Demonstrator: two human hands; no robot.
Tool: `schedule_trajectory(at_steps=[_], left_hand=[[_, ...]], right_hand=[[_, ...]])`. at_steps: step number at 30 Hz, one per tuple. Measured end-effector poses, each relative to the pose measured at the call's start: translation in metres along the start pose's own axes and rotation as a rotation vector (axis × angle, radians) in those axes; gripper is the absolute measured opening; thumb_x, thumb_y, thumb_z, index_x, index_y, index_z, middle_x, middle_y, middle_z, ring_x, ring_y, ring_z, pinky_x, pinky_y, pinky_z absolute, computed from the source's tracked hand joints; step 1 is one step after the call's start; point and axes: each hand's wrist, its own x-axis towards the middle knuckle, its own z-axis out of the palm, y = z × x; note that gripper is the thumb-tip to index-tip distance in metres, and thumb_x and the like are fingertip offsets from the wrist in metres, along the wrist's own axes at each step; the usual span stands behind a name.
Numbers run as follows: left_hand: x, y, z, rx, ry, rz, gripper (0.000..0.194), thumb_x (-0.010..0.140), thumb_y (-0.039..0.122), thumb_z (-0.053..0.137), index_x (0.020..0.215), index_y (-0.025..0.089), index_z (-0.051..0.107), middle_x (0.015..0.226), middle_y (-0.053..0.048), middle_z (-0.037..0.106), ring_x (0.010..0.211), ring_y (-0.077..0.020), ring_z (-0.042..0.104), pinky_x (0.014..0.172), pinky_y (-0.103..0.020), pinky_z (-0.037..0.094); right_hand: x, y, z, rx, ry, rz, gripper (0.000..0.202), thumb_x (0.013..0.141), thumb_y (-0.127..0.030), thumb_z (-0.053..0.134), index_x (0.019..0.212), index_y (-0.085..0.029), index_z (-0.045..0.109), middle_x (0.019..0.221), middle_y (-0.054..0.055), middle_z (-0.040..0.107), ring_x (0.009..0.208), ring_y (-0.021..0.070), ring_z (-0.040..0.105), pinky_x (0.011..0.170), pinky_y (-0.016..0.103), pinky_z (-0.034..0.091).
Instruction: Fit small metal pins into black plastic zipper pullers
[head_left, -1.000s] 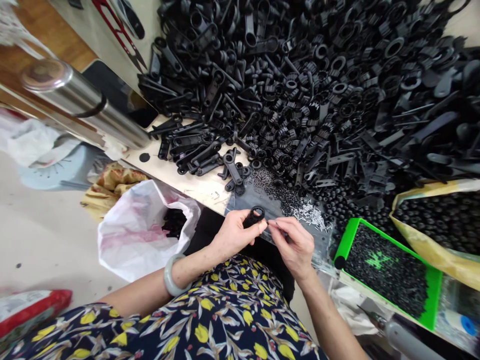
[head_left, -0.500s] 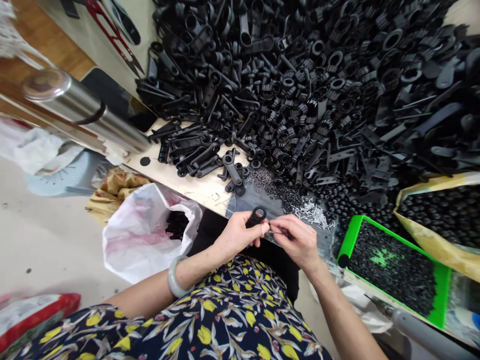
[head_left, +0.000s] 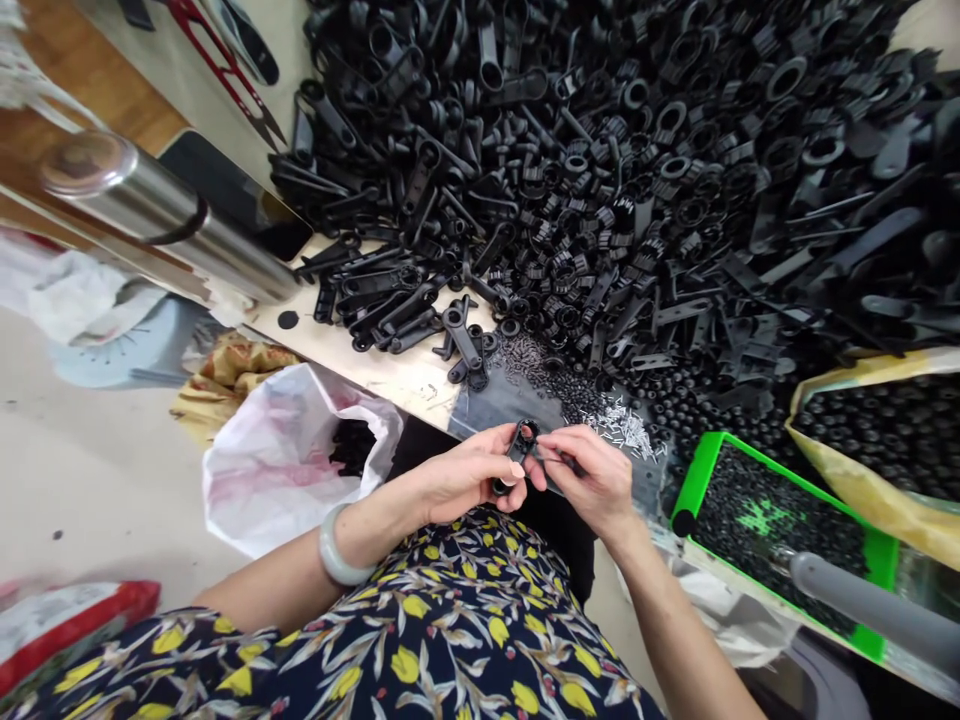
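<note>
My left hand [head_left: 465, 470] is closed around a black plastic lever part [head_left: 517, 450], its ring-shaped end pointing up and away from me. My right hand [head_left: 592, 475] is pinched beside that ring and grips a thin dark tool [head_left: 553, 460], mostly covered by the fingers, so its kind is unclear. Fingertips of both hands meet at the part. Just beyond the hands are small silver pins [head_left: 624, 425], along with tiny dark bits [head_left: 525, 360] on a grey mat [head_left: 487, 410].
Black plastic parts [head_left: 585, 200] form a large heap at the back. To the right are a green tray [head_left: 694, 480] of small black pieces and a grey cylindrical tool [head_left: 847, 585] over it. A steel flask [head_left: 172, 220], scissors [head_left: 225, 75] and a white bag [head_left: 255, 470] are leftward.
My left hand has turned the lever part, so its long body now shows below the ring. My right hand stays close to it. The grey cylindrical tool has moved up over the green tray.
</note>
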Motion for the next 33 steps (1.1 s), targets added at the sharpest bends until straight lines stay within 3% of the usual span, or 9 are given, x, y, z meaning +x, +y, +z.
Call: schedule_trajectory(at_steps=[5, 14, 21, 26, 29, 33], left_hand=[[-0.001, -0.001, 0.001, 0.008, 0.059, -0.017, 0.040, 0.076, 0.023, 0.077, 0.105, 0.018, 0.049, 0.081, -0.001, 0.067, 0.058, -0.0086, 0.055, 0.056, -0.025, 0.032], [0.000, -0.005, -0.001, 0.070, 0.037, 0.011, 0.032, 0.081, 0.027, 0.073, 0.102, 0.019, 0.050, 0.084, 0.001, 0.064, 0.060, -0.0074, 0.053, 0.057, -0.025, 0.033], [-0.004, -0.004, -0.002, 0.090, 0.036, 0.043, 0.027, 0.084, 0.027, 0.071, 0.101, 0.018, 0.051, 0.086, 0.000, 0.063, 0.060, -0.0068, 0.051, 0.056, -0.023, 0.032], [-0.003, -0.008, -0.007, 0.146, 0.033, 0.051, 0.028, 0.087, 0.030, 0.068, 0.104, 0.019, 0.049, 0.089, -0.001, 0.062, 0.061, -0.0075, 0.052, 0.056, -0.022, 0.035], [0.002, -0.007, -0.009, 0.443, 0.122, 0.189, 0.024, 0.093, 0.028, 0.057, 0.114, 0.020, 0.050, 0.091, -0.002, 0.062, 0.064, -0.0108, 0.056, 0.060, -0.024, 0.043], [0.015, 0.000, -0.012, 1.158, 0.398, 0.504, 0.047, 0.094, 0.012, 0.043, 0.140, 0.019, 0.045, 0.110, -0.010, 0.066, 0.099, -0.0233, 0.066, 0.092, -0.038, 0.052]], right_hand=[[-0.001, 0.001, 0.001, -0.018, -0.042, -0.061, 0.018, 0.095, -0.019, 0.066, 0.107, -0.026, 0.077, 0.090, 0.003, 0.076, 0.071, 0.0133, 0.071, 0.060, 0.023, 0.057], [0.000, 0.000, -0.001, -0.056, -0.097, -0.158, 0.021, 0.095, -0.017, 0.067, 0.111, -0.026, 0.077, 0.095, 0.004, 0.078, 0.078, 0.0142, 0.074, 0.066, 0.022, 0.059], [-0.005, 0.003, 0.002, -0.032, -0.135, -0.065, 0.018, 0.095, -0.021, 0.067, 0.108, -0.027, 0.079, 0.094, 0.005, 0.078, 0.077, 0.0158, 0.074, 0.067, 0.025, 0.061], [-0.008, 0.006, 0.007, 0.048, -0.086, 0.037, 0.015, 0.094, -0.021, 0.068, 0.104, -0.026, 0.078, 0.090, 0.004, 0.077, 0.074, 0.0160, 0.071, 0.063, 0.027, 0.059], [-0.007, 0.010, 0.011, 0.049, -0.048, 0.064, 0.013, 0.094, -0.021, 0.068, 0.101, -0.026, 0.077, 0.090, 0.004, 0.076, 0.074, 0.0162, 0.070, 0.063, 0.028, 0.057], [-0.002, 0.011, 0.016, -0.019, 0.013, 0.115, 0.013, 0.096, -0.020, 0.064, 0.101, -0.024, 0.075, 0.090, 0.004, 0.074, 0.074, 0.0152, 0.067, 0.065, 0.027, 0.054]])
